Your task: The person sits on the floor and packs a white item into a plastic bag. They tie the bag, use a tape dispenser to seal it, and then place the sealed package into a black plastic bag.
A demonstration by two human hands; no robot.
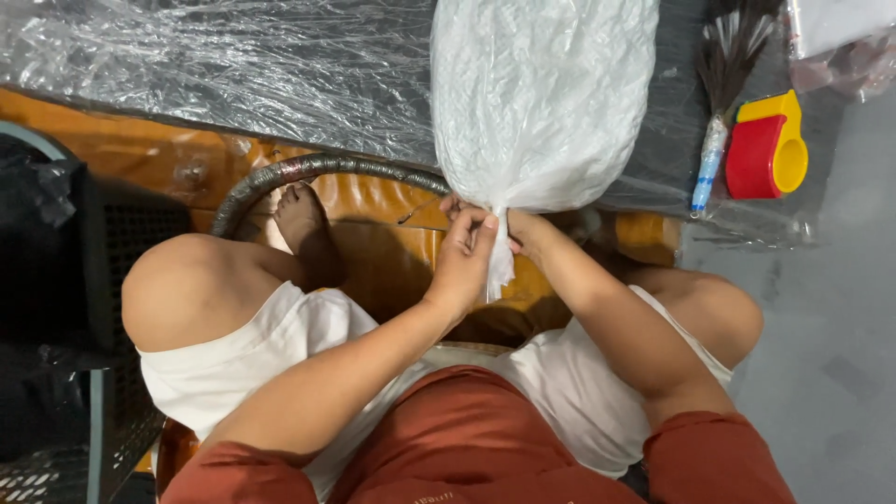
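Note:
A large translucent white plastic bag [541,93], stuffed full, lies on the floor ahead of me with its gathered neck [501,257] pointing toward my lap. My left hand [464,257] pinches that twisted neck from the left. From the right, my right hand [523,231] grips the same neck, its fingers partly hidden behind the plastic. A thin band or string [420,211] runs out from the neck toward the left. I sit with both knees spread, in white shorts and a rust-red shirt.
A clear plastic sheet [233,65] covers the floor at the back. A red and yellow tape dispenser [770,149] and a small broom [723,84] lie at the right. A grey curved tube [308,173], a bare foot [303,224] and a dark mesh crate [56,271] are at the left.

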